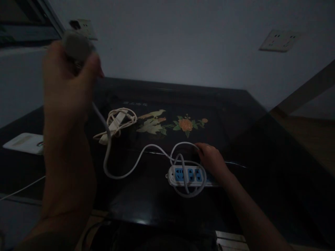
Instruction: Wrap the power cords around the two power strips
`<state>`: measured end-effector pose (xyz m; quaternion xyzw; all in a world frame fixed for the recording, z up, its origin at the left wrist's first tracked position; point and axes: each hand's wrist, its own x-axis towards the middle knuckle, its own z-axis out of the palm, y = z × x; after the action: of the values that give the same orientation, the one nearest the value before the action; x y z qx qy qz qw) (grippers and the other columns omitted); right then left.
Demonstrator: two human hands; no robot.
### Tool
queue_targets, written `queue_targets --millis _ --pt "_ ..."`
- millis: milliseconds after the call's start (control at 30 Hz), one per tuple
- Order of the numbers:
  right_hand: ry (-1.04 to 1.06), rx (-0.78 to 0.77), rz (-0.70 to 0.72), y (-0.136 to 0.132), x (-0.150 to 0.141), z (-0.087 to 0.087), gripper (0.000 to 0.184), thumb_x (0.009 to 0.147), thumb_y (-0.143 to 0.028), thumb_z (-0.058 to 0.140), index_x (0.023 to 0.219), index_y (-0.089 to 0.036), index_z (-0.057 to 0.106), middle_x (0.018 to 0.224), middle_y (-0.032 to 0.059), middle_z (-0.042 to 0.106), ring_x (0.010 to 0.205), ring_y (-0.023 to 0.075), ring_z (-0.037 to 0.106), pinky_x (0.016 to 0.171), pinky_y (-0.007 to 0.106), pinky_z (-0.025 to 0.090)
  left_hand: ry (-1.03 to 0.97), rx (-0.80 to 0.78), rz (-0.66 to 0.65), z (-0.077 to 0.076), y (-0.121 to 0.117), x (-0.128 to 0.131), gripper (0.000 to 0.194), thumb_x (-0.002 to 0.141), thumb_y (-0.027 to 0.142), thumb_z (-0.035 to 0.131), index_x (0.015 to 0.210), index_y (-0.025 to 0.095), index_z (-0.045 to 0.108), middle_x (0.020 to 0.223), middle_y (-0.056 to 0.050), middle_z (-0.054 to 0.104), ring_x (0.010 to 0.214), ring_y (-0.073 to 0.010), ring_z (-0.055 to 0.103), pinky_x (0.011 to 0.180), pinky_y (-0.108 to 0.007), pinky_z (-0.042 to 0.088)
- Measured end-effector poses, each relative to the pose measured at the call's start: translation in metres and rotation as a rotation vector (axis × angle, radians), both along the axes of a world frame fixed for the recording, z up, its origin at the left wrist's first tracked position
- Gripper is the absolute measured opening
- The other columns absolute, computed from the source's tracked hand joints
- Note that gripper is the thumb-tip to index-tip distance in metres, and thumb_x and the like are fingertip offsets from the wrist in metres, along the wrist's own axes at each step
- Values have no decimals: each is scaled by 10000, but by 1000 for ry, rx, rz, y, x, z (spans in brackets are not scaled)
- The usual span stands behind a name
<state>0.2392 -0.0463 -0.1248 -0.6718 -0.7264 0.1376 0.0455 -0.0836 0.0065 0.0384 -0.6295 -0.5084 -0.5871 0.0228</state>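
My left hand (70, 82) is raised at the upper left, fingers closed around a grey-white plug (77, 45) blurred by motion. From below that hand a white power cord (125, 176) droops and curves right to a white power strip (171, 176) with blue sockets, lying on the black table (146, 198). Loops of the cord cross over the strip's left part. My right hand (211, 158) is at the strip's far side, its fingers closed on a loop of the cord. The hand and forearm hide the strip's right end.
A second white power strip (117, 120), wrapped in its cable, lies left of the inlaid flower picture (185, 124). A white flat object (24, 143) lies at the left. Wall sockets (280, 40) are at the right and another wall socket (87, 28) behind my left hand.
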Motion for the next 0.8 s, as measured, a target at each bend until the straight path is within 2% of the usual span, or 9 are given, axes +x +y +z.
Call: queue_targets --millis 67,133,233,367,500,667,800 --pt "11 1 4 0 0 0 300 902 -146 436 1137 -205 614 1126 85 669 1047 203 616 854 271 420 234 -21 139 -4 5 0 372 758 311 618 1075 117 631 919 -11 615 855 -147 568 773 -286 420" --pt "14 -2 9 -1 0 0 303 909 -153 428 1147 -198 610 1129 90 667 1047 205 617 857 274 420 411 -128 166 -7 7 5 312 788 277 579 1042 112 651 944 -31 618 887 -166 566 814 -301 421" --pt "16 -3 9 -1 0 1 302 915 -163 429 1155 -203 608 1139 89 664 1070 203 606 873 272 415 539 -307 67 -11 8 18 263 846 280 523 968 97 667 870 -34 616 802 -143 547 798 -271 407" --pt "6 -17 4 -1 -1 2 301 914 -164 436 1158 -214 604 1149 83 661 1081 201 600 877 272 413 585 -483 -168 -24 11 40 323 891 363 451 860 123 664 673 5 590 621 -129 521 651 -232 376" --pt "-7 -36 3 -1 -1 2 305 910 -158 445 1167 -219 597 1153 84 657 1086 199 596 877 272 412 667 -514 -273 -45 17 61 292 881 370 472 866 148 661 693 -7 622 628 -147 552 615 -231 364" --pt "1 -17 4 -2 -2 4 293 931 -181 420 1155 -223 604 1143 83 662 1066 196 607 851 268 419 785 -539 -331 -83 38 83 288 891 391 484 988 182 658 800 -49 679 677 -169 601 601 -237 374" --pt "-4 -5 6 -3 -3 7 294 928 -168 411 1135 -216 614 1126 89 668 1043 200 619 831 274 421 1032 -550 -422 -103 65 106 317 914 449 445 1024 233 650 852 -63 696 749 -203 638 637 -261 402"
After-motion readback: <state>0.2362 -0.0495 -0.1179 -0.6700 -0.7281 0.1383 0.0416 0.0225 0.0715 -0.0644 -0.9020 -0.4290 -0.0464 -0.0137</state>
